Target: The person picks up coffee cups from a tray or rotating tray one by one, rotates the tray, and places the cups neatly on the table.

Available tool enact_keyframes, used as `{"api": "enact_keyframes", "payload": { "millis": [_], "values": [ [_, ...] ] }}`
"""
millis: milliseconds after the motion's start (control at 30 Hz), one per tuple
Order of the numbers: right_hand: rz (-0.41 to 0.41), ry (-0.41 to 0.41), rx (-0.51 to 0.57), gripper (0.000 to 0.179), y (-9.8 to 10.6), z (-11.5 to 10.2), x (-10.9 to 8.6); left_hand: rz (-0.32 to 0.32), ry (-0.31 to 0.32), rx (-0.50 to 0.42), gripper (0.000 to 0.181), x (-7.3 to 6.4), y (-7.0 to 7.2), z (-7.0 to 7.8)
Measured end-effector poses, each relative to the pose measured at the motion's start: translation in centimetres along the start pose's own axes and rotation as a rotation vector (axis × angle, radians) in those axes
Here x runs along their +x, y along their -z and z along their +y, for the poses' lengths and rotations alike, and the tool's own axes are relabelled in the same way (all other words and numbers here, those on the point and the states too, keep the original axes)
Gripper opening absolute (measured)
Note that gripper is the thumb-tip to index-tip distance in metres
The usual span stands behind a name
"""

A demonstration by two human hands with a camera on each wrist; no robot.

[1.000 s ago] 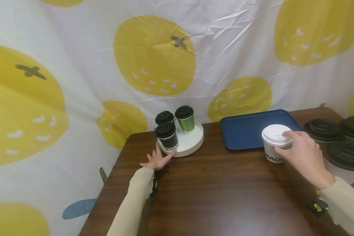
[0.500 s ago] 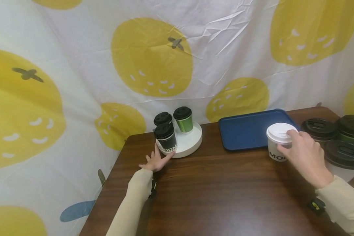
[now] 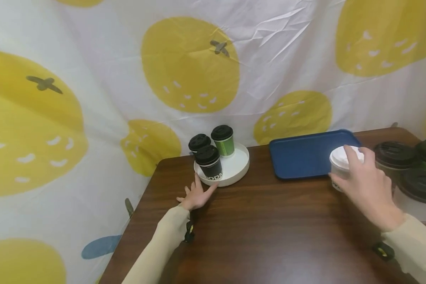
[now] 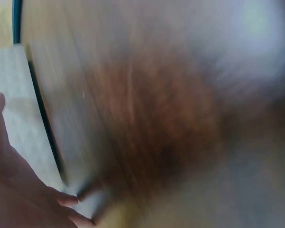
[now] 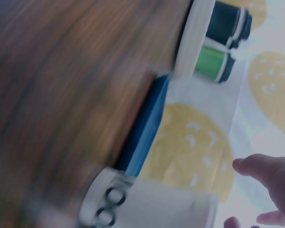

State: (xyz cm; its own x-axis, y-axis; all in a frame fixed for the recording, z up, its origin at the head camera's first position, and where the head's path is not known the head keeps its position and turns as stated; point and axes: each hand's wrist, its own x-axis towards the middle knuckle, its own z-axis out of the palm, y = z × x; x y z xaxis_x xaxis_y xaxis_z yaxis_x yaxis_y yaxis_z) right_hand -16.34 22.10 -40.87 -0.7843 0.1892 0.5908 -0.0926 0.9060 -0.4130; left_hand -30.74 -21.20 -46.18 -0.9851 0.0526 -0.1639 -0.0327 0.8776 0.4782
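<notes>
My left hand (image 3: 195, 197) lies with fingers spread at the near left rim of a round white tray (image 3: 238, 167). On that tray stand a black paper cup (image 3: 211, 167), a green cup (image 3: 226, 146) and, partly hidden, another black-lidded cup (image 3: 199, 142). In the left wrist view the fingers lie along the tray's pale wall (image 4: 28, 118). A white-lidded paper cup (image 3: 337, 159) stands upright by the blue tray's near right corner. My right hand (image 3: 370, 189) hovers round its lid with fingers loosely bent; the right wrist view shows thumb and fingertips apart from the cup (image 5: 161, 202).
A blue rectangular tray (image 3: 299, 154) lies at the back of the brown wooden table (image 3: 269, 232). Several large black-lidded cups (image 3: 420, 189) crowd the right side behind my right hand. A fruit-patterned cloth (image 3: 110, 63) hangs directly behind the table.
The white-lidded cup moved slightly right and back with my right hand, whose fingers have since loosened and lifted from it. My left hand stays at the round tray. The head view shifted a little.
</notes>
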Motion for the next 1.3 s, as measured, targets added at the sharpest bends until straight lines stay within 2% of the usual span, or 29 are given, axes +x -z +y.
{"api": "enact_keyframes", "payload": {
  "millis": [133,233,300,400,533,633,733,867,1000,1133,1300],
  "values": [
    [-0.001,0.077,-0.003,0.08,-0.9,-2.1,0.6,-0.002,0.004,0.028,0.108,-0.7,-0.6,0.1],
    [0.004,0.131,0.011,0.081,-2.2,-3.5,0.8,0.013,-0.011,0.029,0.103,-1.9,-0.8,0.7],
    [0.004,0.162,0.028,0.081,-3.1,-4.5,0.9,0.036,-0.027,0.021,0.099,-2.9,-0.8,1.2],
    [-0.054,0.177,0.064,0.08,-4.4,-6.2,1.5,0.088,-0.045,-0.016,0.098,-3.6,-0.5,2.0],
    [-0.213,0.167,0.109,0.082,-6.3,-9.0,2.8,0.11,-0.023,-0.045,0.108,-1.8,0.3,1.5],
    [-0.33,0.181,0.161,0.085,-8.0,-11.3,4.2,0.107,0.026,-0.06,0.118,0.1,1.1,0.2],
    [-0.392,0.231,0.214,0.086,-10.2,-13.8,5.7,0.09,0.094,-0.061,0.127,1.6,1.4,-1.0],
    [-0.427,0.289,0.25,0.09,-12.9,-16.8,7.3,0.061,0.148,-0.041,0.128,2.8,1.1,-2.2],
    [-0.457,0.3,0.267,0.093,-15.1,-18.7,8.3,0.045,0.143,-0.035,0.127,3.1,0.7,-2.2],
    [-0.444,0.311,0.28,0.092,-16.7,-19.5,8.4,0.025,0.133,-0.031,0.127,3.1,0.2,-1.9],
    [-0.418,0.296,0.303,0.091,-17.9,-19.4,8.2,0.011,0.135,-0.011,0.121,2.7,-0.3,-1.1]
  ]
}}
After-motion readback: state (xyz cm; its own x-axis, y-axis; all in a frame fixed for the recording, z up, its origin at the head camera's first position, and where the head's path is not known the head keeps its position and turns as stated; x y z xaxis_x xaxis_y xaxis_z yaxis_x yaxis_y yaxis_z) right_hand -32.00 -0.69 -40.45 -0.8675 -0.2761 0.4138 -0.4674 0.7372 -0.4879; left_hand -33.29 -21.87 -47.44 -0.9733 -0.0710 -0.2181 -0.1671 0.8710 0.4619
